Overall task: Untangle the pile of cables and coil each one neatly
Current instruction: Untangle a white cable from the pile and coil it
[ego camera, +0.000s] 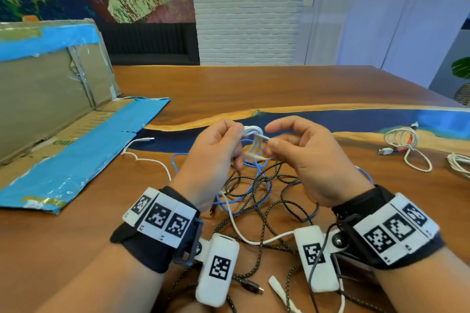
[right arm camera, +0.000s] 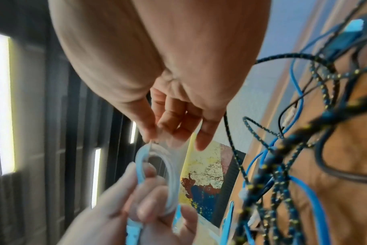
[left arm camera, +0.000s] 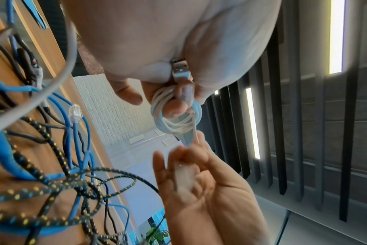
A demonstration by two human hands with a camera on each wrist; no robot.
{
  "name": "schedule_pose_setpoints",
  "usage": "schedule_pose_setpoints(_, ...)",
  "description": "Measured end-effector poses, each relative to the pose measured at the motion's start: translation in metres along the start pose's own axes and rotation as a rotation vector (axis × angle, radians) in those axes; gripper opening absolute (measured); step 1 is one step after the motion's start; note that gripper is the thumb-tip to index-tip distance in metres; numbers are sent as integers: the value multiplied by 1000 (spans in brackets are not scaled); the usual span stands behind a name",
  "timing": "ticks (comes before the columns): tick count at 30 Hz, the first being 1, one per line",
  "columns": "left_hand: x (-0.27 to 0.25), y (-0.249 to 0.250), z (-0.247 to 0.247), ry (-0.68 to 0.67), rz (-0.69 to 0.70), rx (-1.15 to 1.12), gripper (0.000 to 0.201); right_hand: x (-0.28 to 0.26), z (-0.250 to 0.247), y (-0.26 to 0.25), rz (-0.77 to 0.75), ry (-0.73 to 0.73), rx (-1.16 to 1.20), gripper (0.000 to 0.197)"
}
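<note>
Cardboard sheet [ego camera: 63,119]: lies flat and partly propped at the far left of the wooden table [ego camera: 279,89], edged with blue tape.
Loose white cable [ego camera: 142,157]: runs across the table between the cardboard and the hands, its plug end near the cardboard.
Left hand [ego camera: 213,157]: raised above the table, fingers curled around a small white coil [ego camera: 251,132]; in the left wrist view a USB plug [left arm camera: 179,69] is tucked against the palm.
White coil: held in the air between both hands, several tight loops.
Right hand [ego camera: 305,157]: thumb and fingertips pinch the free end of the white cable just beside the coil; the other fingers are loosely bent.
Tangled pile [ego camera: 256,193]: black braided, blue and white cables lie knotted on the table under and between the wrists.
Coiled cable [ego camera: 404,145]: a white bundle lies on the table at the far right, well apart from the pile.
</note>
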State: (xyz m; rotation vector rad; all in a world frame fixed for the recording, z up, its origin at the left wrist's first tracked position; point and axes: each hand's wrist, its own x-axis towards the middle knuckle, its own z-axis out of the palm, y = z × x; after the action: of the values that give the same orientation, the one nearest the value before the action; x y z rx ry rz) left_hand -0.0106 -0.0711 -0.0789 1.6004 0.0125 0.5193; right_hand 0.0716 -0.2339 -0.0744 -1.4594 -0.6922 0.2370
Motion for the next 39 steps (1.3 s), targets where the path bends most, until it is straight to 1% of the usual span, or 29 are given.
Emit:
schedule_pose_setpoints(2, 2, -1, -4, 43, -27, 7, 25, 2, -3, 0, 21, 0, 164, 15)
schedule_pose_setpoints(3, 3, -1, -5, 55, -37, -7, 25, 3, -4, -1, 31, -15, 202, 16)
schedule_pose_setpoints(4, 3, 0, -5, 60, -49, -39, 25, 2, -5, -1, 27, -36, 178, 17)
schedule_pose_setpoints(7, 2, 5, -5, 53, -133, -215, 28, 1, -10, -1, -50, -79, -119, 18)
schedule_pose_setpoints(9, 1, 8, -5, 15, -183, -343, 28, 1, -13, -4, -101, -77, -274, 16)
schedule_pose_setpoints(11, -1, 10, -4, -33, -208, -420, 28, 2, -14, -5, -124, -71, -372, 15)
schedule_pose_setpoints(13, -4, 11, -1, -79, -219, -472, 28, 2, -12, -5, -147, -53, -404, 15)
schedule_pose_setpoints(16, -8, 12, 6, -131, -198, -507, 28, 3, -12, -1, -195, 16, -374, 15)
schedule_pose_setpoints(19, -9, 11, 11, -153, -155, -470, 28, 1, -3, 2, -185, 12, -276, 10)
schedule_pose_setpoints(22, -7, 8, 13, -121, -103, -390, 32, -4, 9, 5, -113, -1, -125, 13)
schedule_pose_setpoints(24, -6, 5, 12, -91, -84, -351, 30, -2, 12, 8, -107, 23, -128, 13)
schedule_pose_setpoints(27, -7, 4, 12, -86, -63, -319, 26, -1, 10, 10, -112, 49, -122, 14)
schedule_pose_setpoints(31, -6, 1, 12, -72, -57, -301, 23, -3, 14, 9, -55, -11, 19, 15)
schedule_pose_setpoints(36, -3, -4, 7, -22, -55, -258, 26, -5, 15, 4, 65, -131, 176, 27)
schedule_pose_setpoints(39, -3, -7, 7, -27, -47, -249, 30, -8, 13, 2, 29, -170, 166, 20)
